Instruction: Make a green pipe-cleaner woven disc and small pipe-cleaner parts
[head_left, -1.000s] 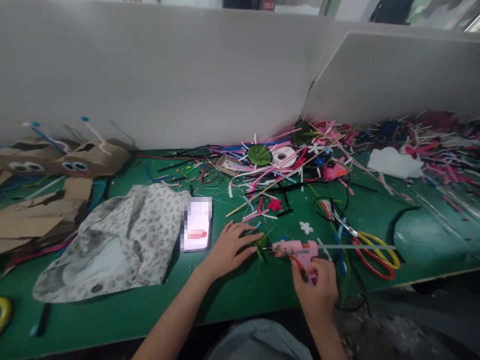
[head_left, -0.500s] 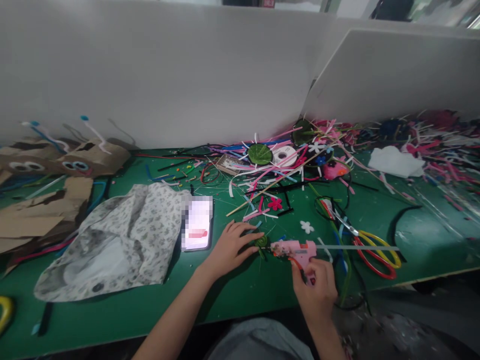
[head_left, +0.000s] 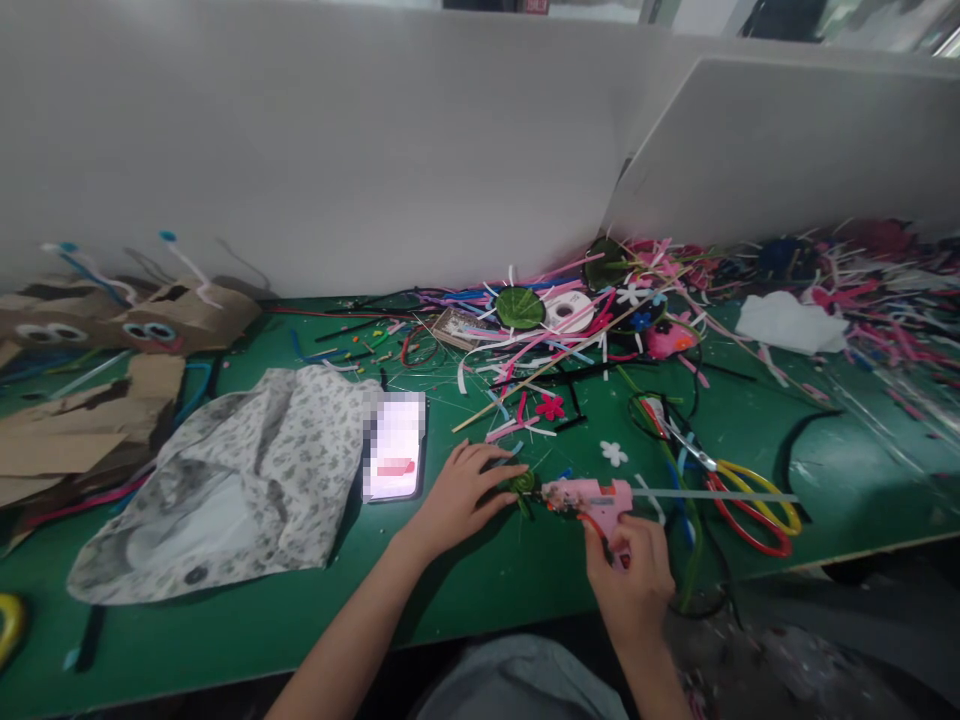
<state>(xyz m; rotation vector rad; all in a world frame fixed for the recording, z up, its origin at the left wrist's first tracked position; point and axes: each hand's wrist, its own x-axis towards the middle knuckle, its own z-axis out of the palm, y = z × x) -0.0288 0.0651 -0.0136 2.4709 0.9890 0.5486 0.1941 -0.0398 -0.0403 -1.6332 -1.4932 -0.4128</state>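
Note:
My right hand [head_left: 634, 570] is wrapped round the handle of a pink hot glue gun [head_left: 592, 495], a finger at its trigger. A long translucent glue stick [head_left: 712, 495] sticks out of its back end. The nozzle points left, right up against a small green coil [head_left: 523, 482] that looks like a wound pipe cleaner. Thumb and fingertips of my left hand [head_left: 469, 495] pinch this coil from the left, low over the table; its left side is partly hidden. Just above the gun lies a white felt flower [head_left: 613, 454], with a red flower [head_left: 550, 407] farther back.
Scissors [head_left: 750, 500] with red and yellow handles lie at right among green and blue pipe cleaners. Left of my hand are a lit phone [head_left: 397, 450] and a patterned cloth [head_left: 247, 490]. Cardboard figures [head_left: 187, 315] stand back left. Craft scraps [head_left: 517, 350] line the board [head_left: 337, 150].
Almost nothing differs. Both hands, the glue gun and the green coil hold nearly the same positions.

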